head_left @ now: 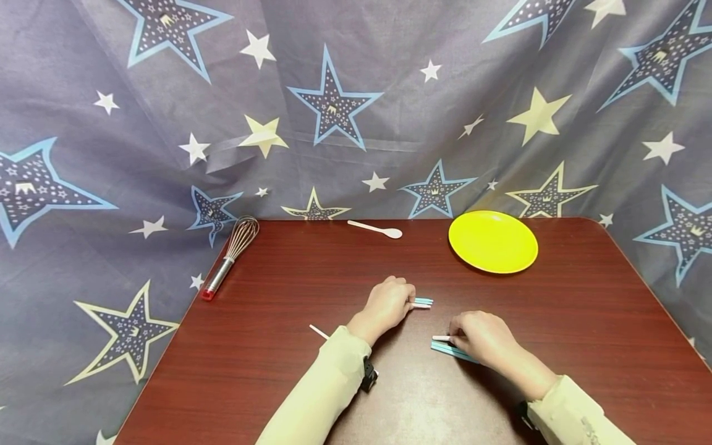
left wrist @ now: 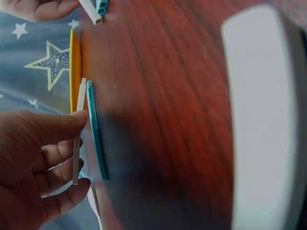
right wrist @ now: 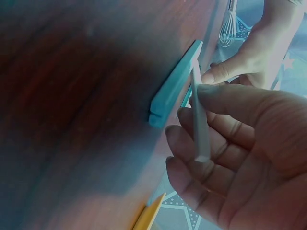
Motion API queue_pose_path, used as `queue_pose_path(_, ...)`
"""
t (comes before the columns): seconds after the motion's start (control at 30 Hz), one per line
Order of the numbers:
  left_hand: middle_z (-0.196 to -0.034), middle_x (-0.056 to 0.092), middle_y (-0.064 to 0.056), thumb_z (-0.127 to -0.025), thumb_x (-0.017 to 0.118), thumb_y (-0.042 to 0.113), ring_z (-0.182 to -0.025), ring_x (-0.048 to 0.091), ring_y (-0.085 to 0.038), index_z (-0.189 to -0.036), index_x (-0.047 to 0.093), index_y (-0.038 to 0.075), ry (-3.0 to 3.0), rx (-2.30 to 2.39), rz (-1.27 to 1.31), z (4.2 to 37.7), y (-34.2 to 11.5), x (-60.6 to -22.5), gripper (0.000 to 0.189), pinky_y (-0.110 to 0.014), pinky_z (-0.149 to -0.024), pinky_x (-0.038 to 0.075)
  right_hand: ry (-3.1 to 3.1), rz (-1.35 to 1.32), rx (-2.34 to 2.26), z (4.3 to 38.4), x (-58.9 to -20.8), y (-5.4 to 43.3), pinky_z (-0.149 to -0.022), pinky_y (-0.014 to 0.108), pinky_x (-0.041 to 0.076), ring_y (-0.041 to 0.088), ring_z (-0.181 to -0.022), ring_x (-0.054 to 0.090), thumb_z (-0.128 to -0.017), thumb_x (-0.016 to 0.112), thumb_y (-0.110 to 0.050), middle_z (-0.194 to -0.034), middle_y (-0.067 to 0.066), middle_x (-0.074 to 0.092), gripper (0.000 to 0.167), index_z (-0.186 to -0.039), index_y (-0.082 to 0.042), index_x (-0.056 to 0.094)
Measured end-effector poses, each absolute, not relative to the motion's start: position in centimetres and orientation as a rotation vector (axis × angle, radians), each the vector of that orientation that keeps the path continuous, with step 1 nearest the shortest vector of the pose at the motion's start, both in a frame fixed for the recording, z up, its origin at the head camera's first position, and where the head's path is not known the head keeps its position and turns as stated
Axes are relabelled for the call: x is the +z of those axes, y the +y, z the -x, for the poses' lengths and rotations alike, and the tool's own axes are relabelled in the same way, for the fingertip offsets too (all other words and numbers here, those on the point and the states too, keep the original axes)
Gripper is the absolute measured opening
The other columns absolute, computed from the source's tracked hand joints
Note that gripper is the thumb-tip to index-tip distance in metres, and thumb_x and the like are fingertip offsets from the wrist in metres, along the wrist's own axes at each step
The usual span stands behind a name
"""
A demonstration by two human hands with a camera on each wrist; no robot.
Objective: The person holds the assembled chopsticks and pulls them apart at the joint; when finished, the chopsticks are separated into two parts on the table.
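Your left hand [head_left: 385, 303], forearm angled toward one o'clock, pinches a slim white stick [left wrist: 76, 148]; your right hand [head_left: 483, 337], angled toward ten, pinches a second white stick [right wrist: 200, 129]. Both run roughly nine-to-three, beside straight blue strips [head_left: 452, 351] on the wood-grained surface [head_left: 222, 371].
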State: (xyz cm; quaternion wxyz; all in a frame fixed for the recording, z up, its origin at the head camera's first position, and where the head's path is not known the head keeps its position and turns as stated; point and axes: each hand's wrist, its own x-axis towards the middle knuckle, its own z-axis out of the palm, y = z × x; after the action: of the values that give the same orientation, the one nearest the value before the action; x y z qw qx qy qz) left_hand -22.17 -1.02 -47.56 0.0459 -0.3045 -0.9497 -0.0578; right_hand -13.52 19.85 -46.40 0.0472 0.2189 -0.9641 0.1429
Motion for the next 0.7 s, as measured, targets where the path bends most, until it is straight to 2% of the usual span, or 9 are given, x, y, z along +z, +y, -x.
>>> queue_pose_path(0.7, -0.081, 0.061, 0.007, -0.083, 0.076, 0.023, -0.082, 0.057, -0.015, -0.077, 0.065, 0.023, -2.856, -0.114, 0.979, 22.79, -0.39, -47.91, 0.012, -0.028, -0.063, 0.049, -2.984, -0.677, 0.452, 13.69, -46.88, 20.18, -0.053, 0.032, 0.044, 0.009, -0.06, 0.054, -0.075, 0.081, -0.015, -0.069, -0.012, 0.06, 0.016, -0.072, -0.022, 0.067)
